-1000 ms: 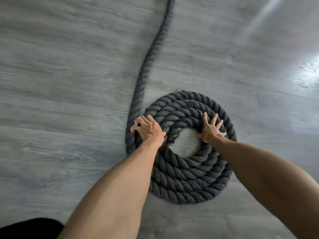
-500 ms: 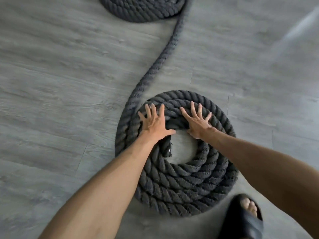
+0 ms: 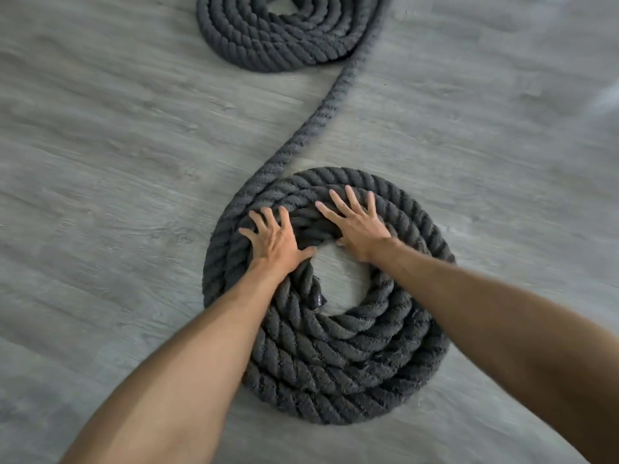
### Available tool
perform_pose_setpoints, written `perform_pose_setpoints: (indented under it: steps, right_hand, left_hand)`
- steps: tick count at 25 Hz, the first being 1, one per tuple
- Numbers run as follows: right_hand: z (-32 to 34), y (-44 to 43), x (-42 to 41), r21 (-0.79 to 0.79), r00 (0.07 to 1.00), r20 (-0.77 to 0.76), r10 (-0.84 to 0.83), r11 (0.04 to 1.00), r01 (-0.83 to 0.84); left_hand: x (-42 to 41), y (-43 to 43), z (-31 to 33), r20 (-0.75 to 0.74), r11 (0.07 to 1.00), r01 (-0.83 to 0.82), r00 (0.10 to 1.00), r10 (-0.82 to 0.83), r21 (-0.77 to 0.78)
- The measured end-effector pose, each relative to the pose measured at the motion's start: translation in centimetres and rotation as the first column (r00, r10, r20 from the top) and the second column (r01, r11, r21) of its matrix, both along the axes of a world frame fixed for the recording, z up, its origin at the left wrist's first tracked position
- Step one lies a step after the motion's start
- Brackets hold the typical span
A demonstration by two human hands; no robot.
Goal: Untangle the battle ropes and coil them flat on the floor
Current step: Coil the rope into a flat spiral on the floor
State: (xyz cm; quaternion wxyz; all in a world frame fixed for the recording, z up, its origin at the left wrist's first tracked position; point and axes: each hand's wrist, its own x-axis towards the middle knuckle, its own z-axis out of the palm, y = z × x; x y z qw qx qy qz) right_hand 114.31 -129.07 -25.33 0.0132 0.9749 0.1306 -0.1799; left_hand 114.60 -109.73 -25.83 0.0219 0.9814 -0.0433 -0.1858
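Note:
A thick dark grey battle rope lies in a flat round coil (image 3: 338, 363) on the floor in front of me, with a bare patch of floor at its centre. My left hand (image 3: 274, 241) presses flat on the coil's far left turns, fingers spread. My right hand (image 3: 356, 222) presses flat on the far turns beside it, fingers spread too. Neither hand grips the rope. A loose stretch of rope (image 3: 321, 122) runs from the coil's left side up to a second flat coil (image 3: 281, 38) at the top edge. The black capped rope end (image 3: 316, 298) shows inside the near coil.
Grey wood-look plank floor (image 3: 117, 195) surrounds both coils on all sides. A bright patch of reflected light lies at the far right (image 3: 603, 95).
The view has tilted up, so the second coil shows more fully at the top. Both hands have slid round the near coil's far side. The sandalled foot has left the view.

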Motion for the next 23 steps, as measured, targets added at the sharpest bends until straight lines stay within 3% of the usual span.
perform_pose_setpoints:
  steps: [2, 3, 5, 8, 10, 15, 18, 23]
  right_hand:
    - [-0.4, -0.9, -3.4, 0.070, 0.938, 0.068, -0.341, 0.939, 0.336]
    - [-0.4, -1.3, -5.6, 0.091, 0.855, 0.016, -0.518, 0.852, 0.515]
    - [-0.5, -1.6, -9.5, 0.077, 0.720, -0.106, -0.686, 0.716, 0.693]
    - [-0.2, -1.6, -10.6, 0.099, 0.675, -0.196, -0.711, 0.671, 0.735]
    - [-0.5, -1.4, -10.2, 0.097, 0.679, -0.190, -0.709, 0.674, 0.732]
    - [-1.1, -2.2, -9.0, 0.042, 0.710, -0.120, -0.694, 0.711, 0.702]
    - [-1.5, -5.0, -4.3, 0.072, 0.783, -0.092, -0.615, 0.780, 0.622]
    - [-1.9, -8.2, 7.5, 0.057, 0.802, -0.045, -0.595, 0.800, 0.597]
  left_hand:
    - [1.0, -0.8, 0.5, -0.061, 0.998, -0.047, 0.997, 0.049, 0.031]
    - [1.5, -1.5, 1.1, -0.107, 0.996, -0.068, 0.992, 0.073, 0.051]
    - [2.1, -2.7, 2.6, -0.209, 0.990, -0.083, 0.972, 0.106, 0.116]
    - [3.0, -4.3, 4.5, -0.284, 0.982, 0.012, 0.958, 0.042, 0.187]
    - [4.1, -5.2, 4.4, -0.237, 0.967, 0.171, 0.964, -0.124, 0.189]
    - [9.8, -7.5, 2.2, -0.132, 0.878, 0.479, 0.871, -0.473, 0.009]
    - [12.3, -7.2, 1.5, -0.098, 0.904, 0.426, 0.899, -0.428, -0.037]
    - [17.8, -9.1, 2.3, -0.027, 0.947, 0.294, 0.956, -0.293, 0.127]
